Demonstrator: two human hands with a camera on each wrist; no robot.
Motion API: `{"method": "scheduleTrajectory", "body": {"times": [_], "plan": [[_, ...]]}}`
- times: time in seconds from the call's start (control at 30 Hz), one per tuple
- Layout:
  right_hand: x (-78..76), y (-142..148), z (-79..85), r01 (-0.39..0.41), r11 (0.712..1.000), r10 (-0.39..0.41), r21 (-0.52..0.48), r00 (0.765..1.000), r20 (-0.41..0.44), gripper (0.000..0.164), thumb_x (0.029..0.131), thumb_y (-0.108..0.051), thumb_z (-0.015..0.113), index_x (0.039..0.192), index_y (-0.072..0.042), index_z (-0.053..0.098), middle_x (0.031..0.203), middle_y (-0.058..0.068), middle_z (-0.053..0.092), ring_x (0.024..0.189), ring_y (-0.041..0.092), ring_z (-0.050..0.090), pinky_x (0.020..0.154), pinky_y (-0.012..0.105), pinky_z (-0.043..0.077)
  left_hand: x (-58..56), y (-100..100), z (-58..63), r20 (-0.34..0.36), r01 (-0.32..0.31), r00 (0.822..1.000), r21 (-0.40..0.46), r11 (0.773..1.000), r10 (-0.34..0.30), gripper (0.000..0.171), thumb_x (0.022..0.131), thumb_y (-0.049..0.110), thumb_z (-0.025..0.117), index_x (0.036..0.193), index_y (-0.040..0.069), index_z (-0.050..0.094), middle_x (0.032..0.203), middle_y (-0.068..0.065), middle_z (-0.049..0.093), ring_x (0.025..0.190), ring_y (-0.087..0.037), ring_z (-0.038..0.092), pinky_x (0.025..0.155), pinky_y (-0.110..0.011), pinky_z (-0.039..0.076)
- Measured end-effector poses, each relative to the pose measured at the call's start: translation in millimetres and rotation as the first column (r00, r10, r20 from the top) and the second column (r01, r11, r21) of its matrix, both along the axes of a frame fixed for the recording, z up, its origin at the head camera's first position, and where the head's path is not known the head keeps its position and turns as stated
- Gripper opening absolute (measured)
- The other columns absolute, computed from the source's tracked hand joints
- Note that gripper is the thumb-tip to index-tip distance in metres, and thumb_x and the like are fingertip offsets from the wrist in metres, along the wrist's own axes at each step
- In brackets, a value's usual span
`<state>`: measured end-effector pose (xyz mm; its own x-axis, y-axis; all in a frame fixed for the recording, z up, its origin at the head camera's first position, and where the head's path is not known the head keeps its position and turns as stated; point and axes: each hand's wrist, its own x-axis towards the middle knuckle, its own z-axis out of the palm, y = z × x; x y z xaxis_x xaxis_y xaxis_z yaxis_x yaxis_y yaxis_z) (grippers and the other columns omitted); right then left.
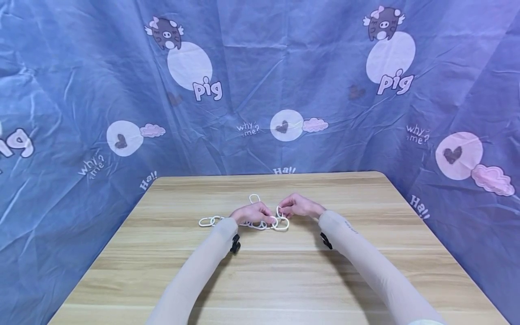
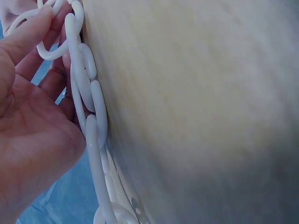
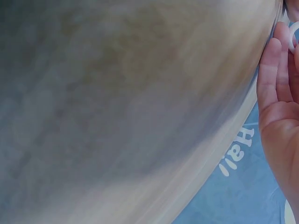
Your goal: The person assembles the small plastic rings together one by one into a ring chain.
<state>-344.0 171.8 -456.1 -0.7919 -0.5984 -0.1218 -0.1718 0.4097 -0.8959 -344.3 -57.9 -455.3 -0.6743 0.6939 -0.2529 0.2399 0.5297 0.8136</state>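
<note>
A chain of white plastic links [image 2: 96, 163] lies across the wooden table, passing under and beside my left hand [image 1: 253, 213]. With thumb and fingers, that hand pinches a white link near the chain's right end. My right hand [image 1: 299, 206] faces it from the right and holds an upright white link [image 1: 278, 211] between thumb and fingers. Just below, the two hands' links meet a rounder link [image 1: 288, 224]; whether all are joined cannot be told. In the right wrist view, only part of the held link [image 3: 292, 38] shows at the edge.
Another white link [image 1: 254, 195] lies just beyond my left hand; its lower part is hidden. The light wooden table [image 1: 260, 280] reaches back to a blue printed curtain [image 1: 243, 58] that hangs behind and at both sides. Black wrist devices [image 1: 235, 243] sit under both sleeves.
</note>
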Motion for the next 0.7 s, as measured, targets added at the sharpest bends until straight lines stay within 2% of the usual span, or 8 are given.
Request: {"method": "scheduleTrajectory", "body": {"times": [0.23, 0.47, 0.6, 0.7], "plan": [[-0.4, -1, -0.1, -0.050, 0.999, 0.051, 0.020, 0.997, -0.055, 0.016, 0.092, 0.004, 0.060, 0.103, 0.009, 0.070, 0.086, 0.016, 0.072, 0.072, 0.016, 0.065, 0.070, 0.028, 0.056, -1.4, 1, -1.6, -0.019, 0.007, 1.000, -0.003, 1.000, -0.007, 0.018, 0.091, 0.025, 0.069, 0.095, 0.009, 0.077, 0.082, 0.006, 0.072, 0.078, -0.006, 0.057, 0.078, -0.022, 0.044], [-0.6, -2, 1.5, -0.056, 0.995, 0.065, 0.082, 0.991, -0.118, 0.015, 0.087, 0.002, 0.068, 0.100, 0.005, 0.073, 0.092, 0.016, 0.075, 0.075, 0.010, 0.066, 0.070, 0.025, 0.055, -1.9, 2, -2.3, -0.060, -0.003, 0.998, 0.008, 1.000, 0.003, 0.019, 0.092, 0.023, 0.068, 0.090, 0.007, 0.077, 0.071, 0.005, 0.066, 0.072, -0.007, 0.054, 0.073, -0.022, 0.042], [-1.4, 3, 0.6, -0.068, 0.995, 0.076, 0.070, 0.991, -0.113, 0.015, 0.088, 0.001, 0.068, 0.101, 0.005, 0.073, 0.094, 0.017, 0.074, 0.078, 0.013, 0.066, 0.072, 0.027, 0.056, -1.1, 3, -3.2, -0.059, -0.020, 0.998, 0.014, 1.000, 0.021, 0.021, 0.092, 0.023, 0.068, 0.089, 0.005, 0.076, 0.070, 0.004, 0.065, 0.069, -0.007, 0.054, 0.070, -0.021, 0.042], [-2.1, 10, 0.1, -0.064, 0.996, 0.070, 0.068, 0.993, -0.097, 0.015, 0.089, 0.001, 0.066, 0.102, 0.006, 0.072, 0.092, 0.017, 0.074, 0.075, 0.015, 0.065, 0.069, 0.026, 0.055, 0.0, 3, -2.9, -0.042, -0.026, 0.999, 0.013, 1.000, 0.026, 0.020, 0.092, 0.024, 0.069, 0.089, 0.005, 0.076, 0.071, 0.004, 0.065, 0.068, -0.008, 0.052, 0.068, -0.021, 0.041]]}}
